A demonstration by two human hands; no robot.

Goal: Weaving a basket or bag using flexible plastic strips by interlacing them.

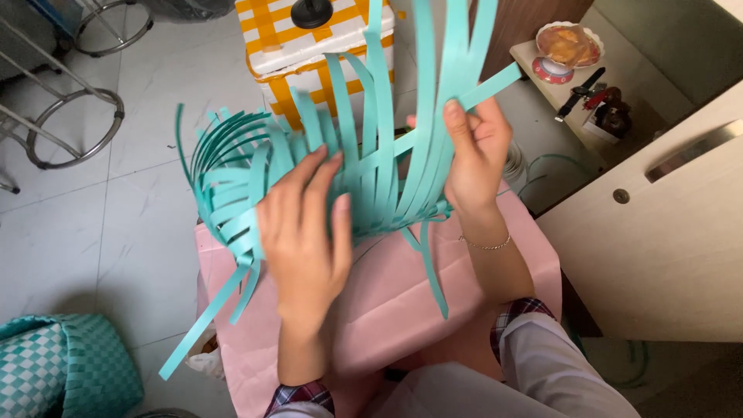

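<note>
A half-woven basket of teal plastic strips [371, 155] stands tilted on a pink-covered surface [387, 302], with loose strip ends fanning up and out to the left. My left hand [306, 232] presses flat against the near woven side, fingers spread upward. My right hand [472, 155] pinches one teal strip between thumb and fingers at the basket's right side; that strip runs up to the right. A thin bracelet sits on the right wrist.
A yellow-and-white checked box [309, 46] stands behind the basket. A finished teal-and-white woven basket [62, 364] sits at lower left. Metal stool frames [77, 116] stand on the tiled floor at left. A cream cabinet [658, 232] and a shelf with a bowl [569, 46] are at right.
</note>
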